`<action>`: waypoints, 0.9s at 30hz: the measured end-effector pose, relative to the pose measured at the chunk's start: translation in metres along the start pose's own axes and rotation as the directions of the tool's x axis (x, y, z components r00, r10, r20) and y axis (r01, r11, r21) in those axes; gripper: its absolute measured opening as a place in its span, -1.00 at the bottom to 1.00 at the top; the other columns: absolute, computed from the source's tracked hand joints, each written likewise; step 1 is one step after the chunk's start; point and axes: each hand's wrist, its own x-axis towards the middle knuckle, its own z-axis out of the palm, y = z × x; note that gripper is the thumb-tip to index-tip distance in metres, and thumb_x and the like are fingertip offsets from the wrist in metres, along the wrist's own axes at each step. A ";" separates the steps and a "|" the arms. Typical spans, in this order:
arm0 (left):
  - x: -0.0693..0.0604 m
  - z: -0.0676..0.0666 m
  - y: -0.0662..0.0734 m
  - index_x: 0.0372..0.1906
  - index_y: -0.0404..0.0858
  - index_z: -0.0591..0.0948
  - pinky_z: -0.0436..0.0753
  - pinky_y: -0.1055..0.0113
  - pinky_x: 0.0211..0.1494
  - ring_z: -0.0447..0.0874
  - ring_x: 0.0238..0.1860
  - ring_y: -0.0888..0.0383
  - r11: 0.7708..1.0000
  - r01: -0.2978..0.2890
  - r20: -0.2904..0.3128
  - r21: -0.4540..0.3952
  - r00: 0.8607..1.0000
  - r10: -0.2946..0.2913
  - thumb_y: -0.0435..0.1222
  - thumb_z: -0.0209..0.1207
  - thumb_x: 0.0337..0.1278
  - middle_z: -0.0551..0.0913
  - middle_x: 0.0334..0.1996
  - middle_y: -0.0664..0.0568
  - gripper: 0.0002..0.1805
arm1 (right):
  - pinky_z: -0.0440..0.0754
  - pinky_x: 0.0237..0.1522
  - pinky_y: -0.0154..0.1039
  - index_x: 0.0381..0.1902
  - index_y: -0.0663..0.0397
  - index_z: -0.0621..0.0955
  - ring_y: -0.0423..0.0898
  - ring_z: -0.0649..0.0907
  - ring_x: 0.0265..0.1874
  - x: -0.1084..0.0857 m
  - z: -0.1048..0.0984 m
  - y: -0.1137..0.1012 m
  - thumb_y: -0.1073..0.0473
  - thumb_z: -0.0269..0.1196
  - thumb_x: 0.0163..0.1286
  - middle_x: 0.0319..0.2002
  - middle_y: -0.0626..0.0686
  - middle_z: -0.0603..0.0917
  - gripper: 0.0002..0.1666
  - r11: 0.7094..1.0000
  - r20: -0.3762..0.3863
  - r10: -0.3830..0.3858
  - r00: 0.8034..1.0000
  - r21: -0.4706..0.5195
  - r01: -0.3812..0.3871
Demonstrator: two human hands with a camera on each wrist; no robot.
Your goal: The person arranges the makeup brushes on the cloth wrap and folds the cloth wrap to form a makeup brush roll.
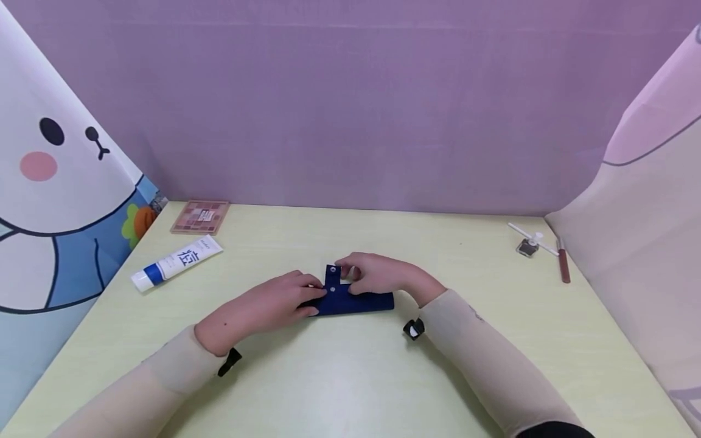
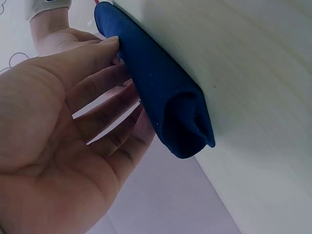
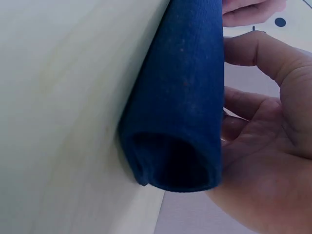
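A dark blue felt pouch [image 1: 361,302], folded into a tube, lies at the middle of the table. Its short strap [image 1: 331,275] stands out from the far side, and two metal snap parts show. My left hand [image 1: 276,299] holds the pouch's left part; in the left wrist view the thumb and fingers meet the felt [image 2: 151,63] beside its hollow end. On the other side my right hand [image 1: 378,272] has its thumb on the pouch and its curled index finger at the strap's edge. The right wrist view shows the pouch's open right end [image 3: 170,161]; the strap is hidden there.
At left on the table [image 1: 350,377] lie a white and blue tube [image 1: 183,261] and a pink checked palette [image 1: 200,217]. To the right are a small dark bottle [image 1: 528,247], a white stick [image 1: 520,230] and a brown-handled tool [image 1: 563,264]. A purple backdrop [image 1: 350,121] rises behind.
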 end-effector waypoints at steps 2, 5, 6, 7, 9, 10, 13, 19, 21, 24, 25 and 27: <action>-0.001 -0.001 0.001 0.30 -0.31 0.69 0.73 0.03 0.34 0.70 0.26 -0.08 1.000 0.004 -0.002 -0.010 1.000 -0.004 -0.19 0.31 0.50 0.73 0.24 -0.13 -0.57 | 0.67 0.32 -0.06 0.59 0.12 0.41 -0.03 0.67 0.20 -0.001 0.001 -0.001 0.24 0.26 0.51 0.26 0.07 0.67 -0.28 1.000 -0.009 -0.005 1.000 0.003 0.005; -0.002 -0.002 0.001 0.43 -0.28 0.59 0.73 0.03 0.33 0.71 0.27 -0.07 0.997 0.049 0.005 -0.055 0.999 -0.048 -0.18 0.33 0.48 0.73 0.25 -0.13 -0.47 | 0.70 0.28 -0.06 0.54 0.05 0.47 -0.03 0.69 0.18 -0.005 0.003 -0.004 0.25 0.25 0.54 0.24 0.04 0.69 -0.36 1.000 -0.031 -0.011 0.999 -0.006 0.011; -0.003 -0.002 0.002 0.48 -0.27 0.54 0.74 0.03 0.31 0.72 0.25 -0.06 0.995 0.065 0.005 -0.070 0.998 -0.065 -0.19 0.34 0.47 0.73 0.24 -0.13 -0.41 | 0.71 0.27 -0.06 0.53 0.03 0.49 -0.04 0.70 0.18 -0.007 0.004 -0.006 0.25 0.25 0.55 0.23 0.03 0.70 -0.38 1.000 -0.038 -0.016 0.999 -0.016 0.015; -0.003 -0.002 0.002 0.53 -0.25 0.47 0.75 0.03 0.29 0.73 0.22 -0.05 0.993 0.083 0.006 -0.085 0.997 -0.083 -0.19 0.35 0.46 0.74 0.22 -0.14 -0.35 | 0.71 0.27 -0.05 0.52 0.01 0.51 -0.03 0.70 0.19 -0.008 0.005 -0.008 0.25 0.25 0.55 0.23 0.03 0.70 -0.39 0.999 -0.045 -0.020 0.999 -0.027 0.019; -0.004 -0.002 0.002 0.62 -0.23 0.35 0.77 0.04 0.23 0.75 0.16 -0.03 0.988 0.110 0.003 -0.107 0.994 -0.110 -0.19 0.37 0.43 0.74 0.19 -0.16 -0.22 | 0.71 0.28 -0.04 0.50 -0.01 0.53 -0.03 0.71 0.19 -0.012 0.007 -0.011 0.25 0.25 0.56 0.23 0.02 0.72 -0.42 0.998 -0.058 -0.035 0.998 -0.058 0.031; -0.004 -0.001 0.002 0.65 -0.23 0.29 0.78 0.05 0.20 0.76 0.12 -0.01 0.988 0.114 0.000 -0.108 0.993 -0.115 -0.19 0.38 0.42 0.74 0.16 -0.16 -0.17 | 0.71 0.29 -0.03 0.49 -0.01 0.54 -0.02 0.71 0.20 -0.014 0.008 -0.013 0.26 0.25 0.56 0.23 0.02 0.72 -0.42 0.997 -0.065 -0.042 0.997 -0.074 0.037; -0.004 0.000 0.001 0.68 -0.25 0.22 0.78 0.07 0.14 0.75 0.03 0.03 0.989 0.114 -0.013 -0.097 0.993 -0.116 -0.19 0.40 0.40 0.74 0.09 -0.15 -0.10 | 0.69 0.34 0.01 0.48 0.04 0.56 0.02 0.71 0.25 -0.020 0.010 -0.018 0.28 0.24 0.55 0.26 0.05 0.73 -0.43 0.990 -0.074 -0.067 0.995 -0.132 0.057; -0.002 0.002 0.001 0.64 -0.26 0.32 0.77 0.06 0.19 0.74 0.10 0.01 0.990 0.113 -0.017 -0.083 0.993 -0.114 -0.20 0.41 0.39 0.73 0.13 -0.13 -0.17 | 0.58 0.50 0.03 0.48 0.08 0.57 0.05 0.62 0.43 -0.028 0.015 -0.025 0.23 0.26 0.56 0.39 0.10 0.68 -0.44 0.963 -0.083 -0.100 0.992 -0.259 0.076; -0.002 0.002 0.001 0.61 -0.25 0.37 0.77 0.05 0.22 0.75 0.14 -0.01 0.989 0.116 -0.014 -0.086 0.993 -0.118 -0.20 0.40 0.39 0.73 0.15 -0.14 -0.21 | 0.57 0.50 0.04 0.48 0.06 0.57 0.06 0.62 0.42 -0.031 0.016 -0.026 0.19 0.29 0.56 0.39 0.10 0.69 -0.43 0.953 -0.086 -0.109 0.990 -0.292 0.080; -0.001 0.001 0.002 0.56 -0.24 0.43 0.76 0.02 0.25 0.75 0.17 -0.04 0.988 0.125 -0.005 -0.089 0.992 -0.125 -0.21 0.41 0.39 0.75 0.18 -0.13 -0.28 | 0.58 0.48 0.04 0.47 0.04 0.58 0.07 0.63 0.39 -0.036 0.019 -0.028 0.14 0.35 0.53 0.37 0.09 0.70 -0.41 0.936 -0.090 -0.126 0.988 -0.339 0.089; -0.001 0.001 0.002 0.55 -0.24 0.45 0.77 0.01 0.25 0.76 0.18 -0.05 0.988 0.124 -0.004 -0.091 0.992 -0.125 -0.21 0.41 0.39 0.75 0.18 -0.13 -0.29 | 0.58 0.47 0.05 0.47 0.04 0.58 0.08 0.63 0.38 -0.038 0.019 -0.029 0.13 0.37 0.53 0.36 0.09 0.71 -0.40 0.929 -0.091 -0.136 0.987 -0.357 0.095; -0.001 0.001 0.004 0.52 -0.25 0.48 0.77 0.00 0.25 0.77 0.18 -0.06 0.989 0.121 -0.002 -0.085 0.993 -0.122 -0.22 0.40 0.39 0.76 0.18 -0.14 -0.33 | 0.58 0.46 0.05 0.46 0.03 0.59 0.09 0.64 0.36 -0.042 0.021 -0.030 0.11 0.39 0.52 0.34 0.09 0.71 -0.40 0.913 -0.094 -0.155 0.983 -0.395 0.106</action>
